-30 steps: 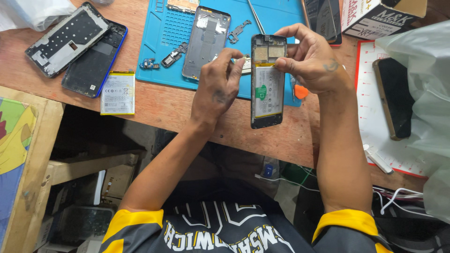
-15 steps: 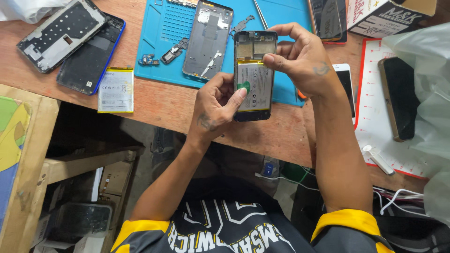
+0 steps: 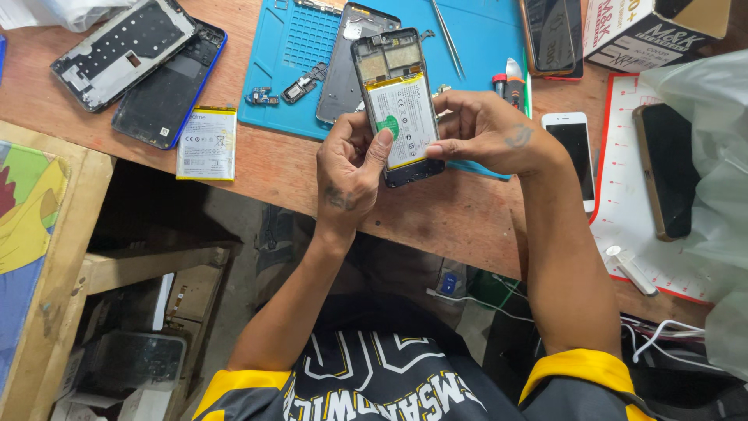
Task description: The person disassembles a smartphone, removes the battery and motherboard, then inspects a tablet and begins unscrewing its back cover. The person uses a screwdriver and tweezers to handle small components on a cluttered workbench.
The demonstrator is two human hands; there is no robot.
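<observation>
Both hands hold an opened black phone (image 3: 396, 101), back cover off, above the front edge of a wooden table (image 3: 273, 168). Its white battery with a green sticker faces up. My left hand (image 3: 349, 164) grips the phone's lower left side, thumb pressing on the battery near the sticker. My right hand (image 3: 481, 132) clasps the lower right edge, fingers curled around it. Under and beyond the phone lies a blue work mat (image 3: 312, 47).
A grey phone back cover (image 3: 343, 70), small parts (image 3: 290, 90) and tweezers (image 3: 448, 35) lie on the mat. At left are a phone frame (image 3: 121, 51), a dark phone (image 3: 167, 86) and a loose battery (image 3: 207, 143). Right: a white phone (image 3: 575, 152), a black phone (image 3: 668, 168), a box (image 3: 639, 31).
The phone has moved left and lower, toward me. My left hand shifted from the phone's left side onto the battery, thumb now pressing near the green sticker; my right hand slid to the lower edge.
</observation>
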